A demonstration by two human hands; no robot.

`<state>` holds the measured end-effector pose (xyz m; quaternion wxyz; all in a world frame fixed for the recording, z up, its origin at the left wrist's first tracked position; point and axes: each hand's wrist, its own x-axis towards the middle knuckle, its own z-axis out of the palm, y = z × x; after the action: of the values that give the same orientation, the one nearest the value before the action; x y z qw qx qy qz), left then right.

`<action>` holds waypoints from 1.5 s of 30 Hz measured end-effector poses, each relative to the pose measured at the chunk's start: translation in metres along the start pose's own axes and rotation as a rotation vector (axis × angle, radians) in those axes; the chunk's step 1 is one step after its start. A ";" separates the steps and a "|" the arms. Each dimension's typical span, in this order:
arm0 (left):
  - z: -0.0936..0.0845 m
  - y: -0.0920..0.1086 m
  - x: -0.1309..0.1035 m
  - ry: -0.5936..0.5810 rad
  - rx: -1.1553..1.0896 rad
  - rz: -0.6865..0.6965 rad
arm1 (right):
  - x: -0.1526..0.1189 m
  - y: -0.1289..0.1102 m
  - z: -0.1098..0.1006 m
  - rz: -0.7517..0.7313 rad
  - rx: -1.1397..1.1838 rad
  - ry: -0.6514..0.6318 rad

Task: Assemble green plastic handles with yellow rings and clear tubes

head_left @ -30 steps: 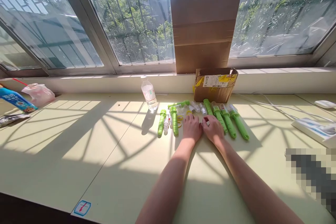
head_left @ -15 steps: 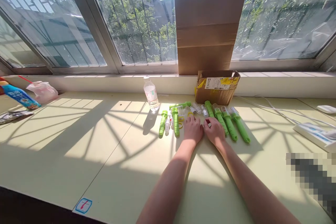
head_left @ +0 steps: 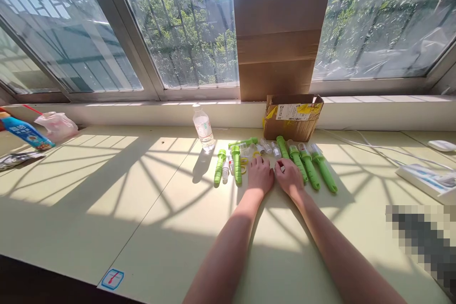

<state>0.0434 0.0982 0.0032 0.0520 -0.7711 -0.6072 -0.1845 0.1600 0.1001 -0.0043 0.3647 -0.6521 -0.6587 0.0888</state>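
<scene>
My left hand (head_left: pixel 261 175) rests palm down on the table, fingers lying forward and slightly apart, with nothing seen in it. Beside it, my right hand (head_left: pixel 288 175) is loosely curled, thumb towards the forefinger; nothing shows in it. Yellow rings (head_left: pixel 244 161), perhaps scissor handles, lie just left of my left hand. Farther left are two ribbed green plastic tubes (head_left: pixel 237 166) with a small clear bottle (head_left: pixel 225 172) between them. Several green tubes with clear caps (head_left: pixel 325 171) lie right of my right hand. Another green tube (head_left: pixel 242 143) lies crosswise behind, near small clear pieces (head_left: pixel 265 146).
A water bottle (head_left: pixel 204 128) stands behind the tubes on the left. An open cardboard box (head_left: pixel 290 129) sits by the window ledge, a tall cardboard sheet (head_left: pixel 278 33) behind it. At right are a power strip (head_left: pixel 423 183) and white cables (head_left: pixel 374 146). A blue pouch (head_left: pixel 26 130) lies far left.
The whole view has shifted slightly. My hands and the objects keep the same places on the table.
</scene>
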 end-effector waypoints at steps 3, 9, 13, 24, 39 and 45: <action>-0.001 0.000 0.000 -0.013 0.000 0.002 | 0.000 -0.001 0.000 0.001 0.003 -0.004; 0.001 0.000 0.001 -0.006 -0.010 -0.013 | 0.000 -0.002 -0.001 0.001 -0.001 -0.006; 0.002 0.000 0.001 -0.004 -0.016 -0.006 | -0.001 -0.001 -0.002 -0.002 -0.008 -0.010; -0.003 0.003 0.002 -0.050 -0.007 -0.015 | 0.000 0.001 -0.002 -0.018 -0.026 -0.014; 0.000 0.002 0.000 -0.039 -0.056 -0.005 | 0.001 0.003 -0.001 -0.023 -0.051 -0.022; 0.001 0.001 0.000 -0.016 -0.027 -0.001 | 0.000 0.000 -0.002 -0.011 -0.045 -0.037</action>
<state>0.0446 0.0984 0.0025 0.0364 -0.7728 -0.6055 -0.1866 0.1611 0.0993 -0.0032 0.3381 -0.6547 -0.6708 0.0836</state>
